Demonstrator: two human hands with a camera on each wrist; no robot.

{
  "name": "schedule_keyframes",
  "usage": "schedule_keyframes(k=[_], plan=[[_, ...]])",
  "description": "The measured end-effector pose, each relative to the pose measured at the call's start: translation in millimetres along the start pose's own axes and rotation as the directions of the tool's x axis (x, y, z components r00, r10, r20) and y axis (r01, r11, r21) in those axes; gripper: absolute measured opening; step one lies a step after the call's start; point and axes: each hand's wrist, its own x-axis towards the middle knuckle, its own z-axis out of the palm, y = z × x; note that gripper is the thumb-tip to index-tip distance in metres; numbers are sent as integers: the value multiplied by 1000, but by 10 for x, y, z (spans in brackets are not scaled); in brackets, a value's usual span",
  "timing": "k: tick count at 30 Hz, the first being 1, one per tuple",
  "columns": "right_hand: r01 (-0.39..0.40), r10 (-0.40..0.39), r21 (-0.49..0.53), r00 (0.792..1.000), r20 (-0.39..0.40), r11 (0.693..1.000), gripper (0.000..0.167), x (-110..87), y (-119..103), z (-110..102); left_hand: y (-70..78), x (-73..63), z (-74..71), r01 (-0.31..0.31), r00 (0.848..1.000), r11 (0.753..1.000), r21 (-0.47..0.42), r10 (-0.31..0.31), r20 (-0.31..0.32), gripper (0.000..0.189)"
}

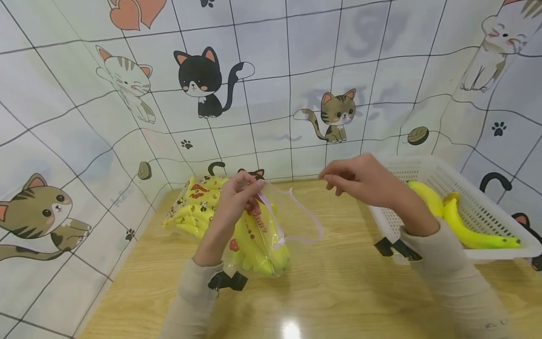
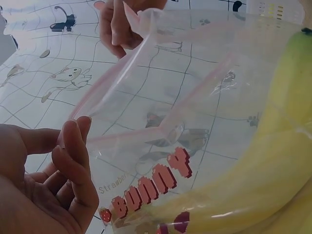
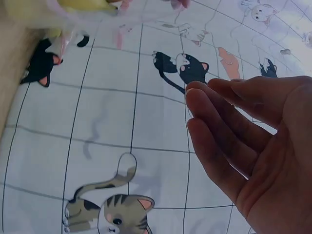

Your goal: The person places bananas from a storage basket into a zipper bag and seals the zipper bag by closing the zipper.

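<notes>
My left hand (image 1: 232, 202) pinches the upper edge of a clear zip bag (image 2: 146, 112) between thumb and fingertips. The bag's pink-lined mouth gapes toward the right, and red "BUNNY" lettering runs along its front. Inside it lie yellow bananas (image 1: 268, 261) with greenish tips, close to the camera in the left wrist view. My right hand (image 1: 355, 181) is raised to the right of the bag mouth, apart from it. Its fingers are loosely bent and hold nothing, as the right wrist view (image 3: 243, 146) shows.
Left of this bag lies another plastic bag (image 1: 196, 200) with a cartoon print, filled with yellow contents. At the right stands a white perforated basket (image 1: 504, 212) with bananas (image 1: 470, 233) in it. Behind the wooden table (image 1: 334, 292) rises a cat-patterned sheet (image 1: 271, 117).
</notes>
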Motion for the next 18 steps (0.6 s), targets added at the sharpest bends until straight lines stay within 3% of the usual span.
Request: schedule_keyframes(k=[2,5,9,14,18], plan=[[-3,4,-66,1000,8,998,17,12,49,-150,9,-11,-20,0,1000,1000,3,0,-2,17],[-72,81,-146,995,57,987,18,61,195,-329,11,-32,-60,-3,1000,1000,6,3,-12,17],[-195,232,-228,961,149,954,18,107,569,-479,10,-58,-88,-8,1000,1000,4,8,-19,15],[-284,370,-312,890,266,907,22,32,1133,-601,0,-78,-108,-8,1000,1000,5,8,-19,14],[-381,480,-314,804,352,869,28,-95,1511,-642,-2,-97,-132,6,999,1000,4,-6,-35,15]])
